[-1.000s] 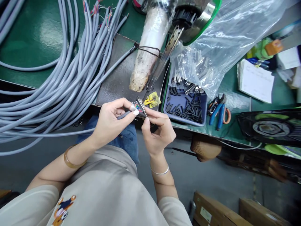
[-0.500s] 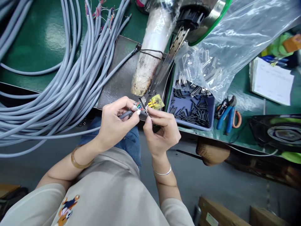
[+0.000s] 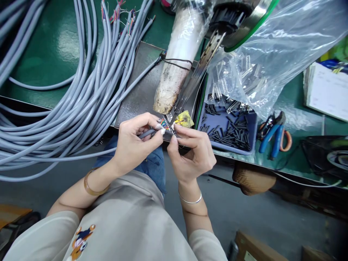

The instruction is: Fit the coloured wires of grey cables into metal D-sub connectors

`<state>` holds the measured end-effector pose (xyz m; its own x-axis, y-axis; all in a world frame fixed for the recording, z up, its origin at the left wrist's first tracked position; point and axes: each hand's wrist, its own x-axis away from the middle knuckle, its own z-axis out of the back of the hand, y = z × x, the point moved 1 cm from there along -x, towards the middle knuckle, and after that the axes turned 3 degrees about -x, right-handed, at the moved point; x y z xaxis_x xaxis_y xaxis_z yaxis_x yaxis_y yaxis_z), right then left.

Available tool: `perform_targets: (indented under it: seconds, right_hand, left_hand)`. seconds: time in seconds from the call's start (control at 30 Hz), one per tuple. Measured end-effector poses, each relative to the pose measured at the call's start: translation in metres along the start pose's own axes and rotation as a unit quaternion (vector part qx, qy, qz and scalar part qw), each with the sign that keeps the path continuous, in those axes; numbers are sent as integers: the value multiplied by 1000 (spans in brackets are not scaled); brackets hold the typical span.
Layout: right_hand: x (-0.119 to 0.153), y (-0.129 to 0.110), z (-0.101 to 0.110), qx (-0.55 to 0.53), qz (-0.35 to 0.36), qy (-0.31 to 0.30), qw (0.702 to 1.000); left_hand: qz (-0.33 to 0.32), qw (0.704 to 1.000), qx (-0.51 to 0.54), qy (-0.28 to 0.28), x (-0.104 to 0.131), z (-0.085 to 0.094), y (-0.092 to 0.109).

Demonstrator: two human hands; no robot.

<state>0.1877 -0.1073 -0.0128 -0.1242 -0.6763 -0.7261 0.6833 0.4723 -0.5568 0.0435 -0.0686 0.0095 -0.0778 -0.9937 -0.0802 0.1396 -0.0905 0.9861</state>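
My left hand is closed in a pinch on a grey cable whose thin coloured wires fan out at the fingertips. White coverings show on the finger and thumb tips. My right hand pinches a small metal multi-pin connector, held right against the wire ends. Just above it, the dark tip of a soldering iron reaches down to the connector. Fingers partly hide where wires and pins meet. A yellow sponge-like piece lies beside the right fingertips.
Bundled grey cables cover the left of the bench. A plastic-wrapped tube and a solder spool stand in front. To the right are a blue tray of black sleeves and connectors, a clear bag and blue-handled pliers.
The view has shifted slightly, so bench items sit further right. My hands keep their holds on the cable and connector, with only slight movement at the fingertips.
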Motion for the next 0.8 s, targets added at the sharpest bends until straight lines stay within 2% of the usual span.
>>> perform_targets:
  seconds: [0.5,0.8]
  right_hand:
    - [1,-2,2,28,8,-10,1000]
    - [-2,0,1,26,18,-14,999]
  left_hand:
    - [39,999,11,-12,0,2,-2]
    - [34,999,8,6,0,0,-1]
